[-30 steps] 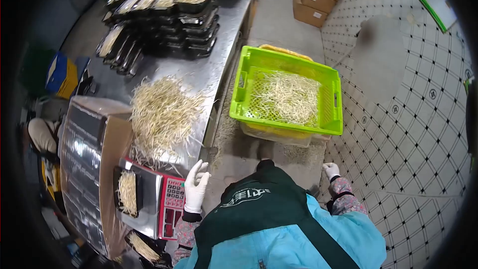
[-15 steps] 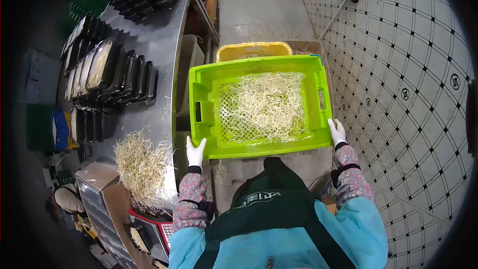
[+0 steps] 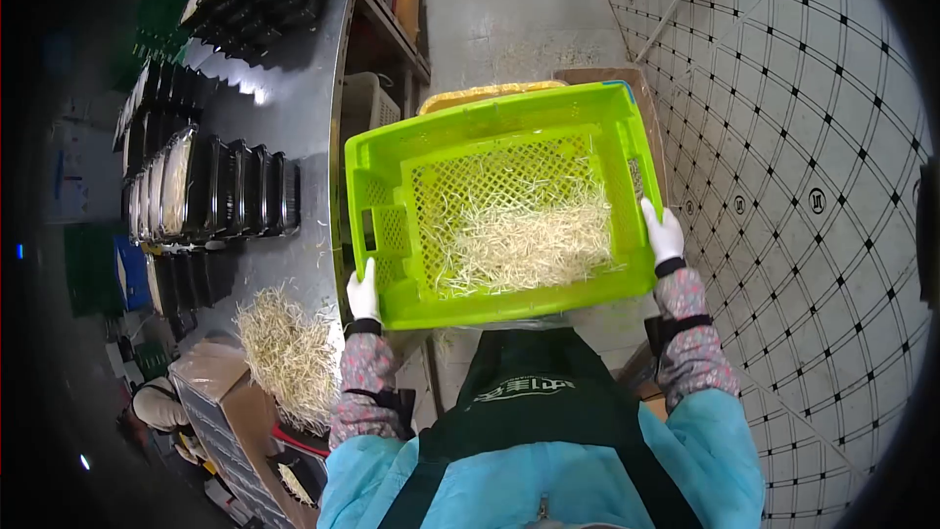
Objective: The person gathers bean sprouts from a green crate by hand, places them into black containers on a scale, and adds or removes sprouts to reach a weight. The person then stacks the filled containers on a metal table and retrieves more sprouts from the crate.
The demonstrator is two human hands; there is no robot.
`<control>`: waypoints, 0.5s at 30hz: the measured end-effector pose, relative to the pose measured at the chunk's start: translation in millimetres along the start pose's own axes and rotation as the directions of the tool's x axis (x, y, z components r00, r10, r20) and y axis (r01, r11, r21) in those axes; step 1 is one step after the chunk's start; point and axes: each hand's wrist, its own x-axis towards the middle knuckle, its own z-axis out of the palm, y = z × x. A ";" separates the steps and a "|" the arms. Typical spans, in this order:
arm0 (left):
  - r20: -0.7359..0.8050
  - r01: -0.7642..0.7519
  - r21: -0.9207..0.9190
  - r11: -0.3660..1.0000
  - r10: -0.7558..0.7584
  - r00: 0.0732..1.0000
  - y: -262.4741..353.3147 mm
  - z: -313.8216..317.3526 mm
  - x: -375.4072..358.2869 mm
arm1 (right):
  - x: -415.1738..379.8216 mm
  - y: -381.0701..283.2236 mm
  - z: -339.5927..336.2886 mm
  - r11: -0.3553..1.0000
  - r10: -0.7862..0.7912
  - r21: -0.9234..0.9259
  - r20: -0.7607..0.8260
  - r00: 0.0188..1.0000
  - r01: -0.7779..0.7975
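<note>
A bright green plastic crate (image 3: pixel 490 312) is held in front of me between both hands. Pale bean sprouts (image 3: pixel 534 245) lie inside, heaped toward the near side, and the meshed floor shows at the far side. My left hand (image 3: pixel 363 294), in a white glove, grips the crate's near left corner with the thumb up along the wall. White-gloved too, my right hand (image 3: pixel 663 232) holds the right wall near its handle slot. The fingers of both hands are partly hidden behind the crate.
On the left, a steel table (image 3: pixel 318 176) carries rows of black trays (image 3: pixel 220 191) and a loose pile of sprouts (image 3: pixel 289 353). A yellow crate (image 3: pixel 490 94) stands beyond the green one. Beside the table's near end is a cardboard box (image 3: pixel 230 392). Patterned tiles (image 3: pixel 783 235) cover the right side.
The green crate has tilted, and the sprouts have slid toward me, baring the mesh at the far side. The crate has shifted slightly left, its right side higher, with both hands still on it.
</note>
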 end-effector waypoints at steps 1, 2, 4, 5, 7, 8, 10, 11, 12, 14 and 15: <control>0.019 0.008 0.017 1.000 -0.009 1.000 9.8 0.2 17.4 | 2.8 -4.9 -1.5 1.000 -0.004 0.004 -0.010 1.000 0.004; 0.016 0.021 -0.032 0.999 -0.021 1.000 12.8 2.2 22.5 | 5.3 -6.1 -2.0 0.999 0.030 -0.029 -0.020 0.999 -0.031; 0.049 0.023 0.006 1.000 -0.023 0.999 4.0 -0.8 9.4 | 9.6 42.8 19.2 0.997 0.058 0.049 -0.044 0.997 -0.056; 0.045 0.038 -0.038 0.999 -0.036 0.998 -30.8 -0.1 10.5 | -4.7 61.3 30.1 0.994 0.092 0.067 -0.078 0.993 -0.087; 0.015 0.052 0.120 0.991 -0.055 0.998 -78.9 -2.1 4.7 | -27.4 91.8 44.0 0.983 0.182 0.015 -0.082 0.980 -0.182; 0.010 0.076 0.168 0.983 -0.079 0.997 -83.7 0.0 -4.7 | -37.2 85.2 42.4 0.980 0.199 0.006 -0.079 0.977 -0.199; 0.042 0.136 0.148 0.980 -0.144 0.989 -69.6 0.2 -16.3 | -52.8 72.6 38.7 0.994 0.106 -0.006 -0.162 0.981 -0.108; -0.049 -0.168 0.481 0.861 0.217 0.975 -34.0 10.2 -30.1 | -48.7 77.7 44.6 0.988 -0.104 -0.143 -0.302 0.948 0.063; -0.005 -0.372 0.751 0.545 0.568 0.823 -0.1 25.5 -35.0 | -49.2 59.7 39.2 0.931 -0.318 -0.274 -0.293 0.902 0.240; 0.225 -0.639 0.496 0.588 0.623 0.749 35.2 49.2 -31.2 | -57.2 -0.8 32.5 0.784 -0.589 -0.336 -0.141 0.795 0.522; 0.348 -0.660 0.453 0.599 0.563 0.750 35.8 67.7 -25.9 | -56.5 -20.9 40.6 0.737 -0.653 -0.256 -0.034 0.756 0.625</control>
